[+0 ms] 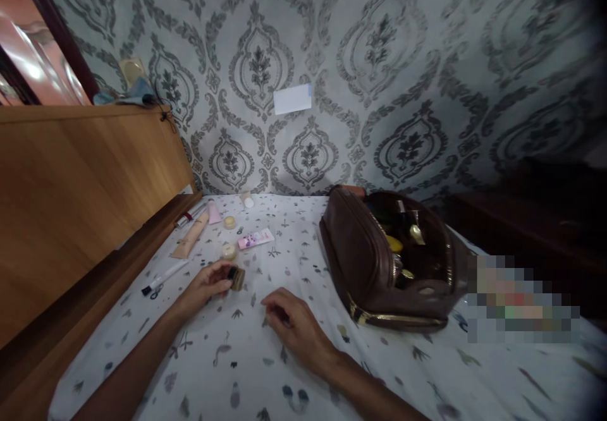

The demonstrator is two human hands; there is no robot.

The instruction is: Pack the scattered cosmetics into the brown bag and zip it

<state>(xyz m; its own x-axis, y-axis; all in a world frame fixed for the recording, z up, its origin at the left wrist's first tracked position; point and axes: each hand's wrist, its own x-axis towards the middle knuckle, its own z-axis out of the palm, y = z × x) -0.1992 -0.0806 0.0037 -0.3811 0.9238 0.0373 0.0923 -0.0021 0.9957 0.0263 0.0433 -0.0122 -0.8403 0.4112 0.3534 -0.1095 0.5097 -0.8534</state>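
Note:
My left hand (212, 283) is closed around a small gold-brown piece with a black end (238, 279), held just over the cloth; its exact kind is unclear. My right hand (294, 323) hovers nearby with loosely curled fingers, a gap by the thumb and nothing visible in it. Just beyond the left hand sits a small round cream jar (228, 251). Behind that are a pink-and-white tube (256, 239) and a second small jar (230, 222). To the right stands a brown toiletry bag (358, 250), unzipped, with several items inside, some of them yellow and gold.
On the left lie a beige tube (190, 236), a pink tube (214, 212) and a clear, dark-tipped brush-like item (164, 279). A wooden panel (95, 181) borders the left side. Patterned wallpaper (308, 42) rises behind the printed cloth (265, 370). A blurred-out patch (519, 301) is at right.

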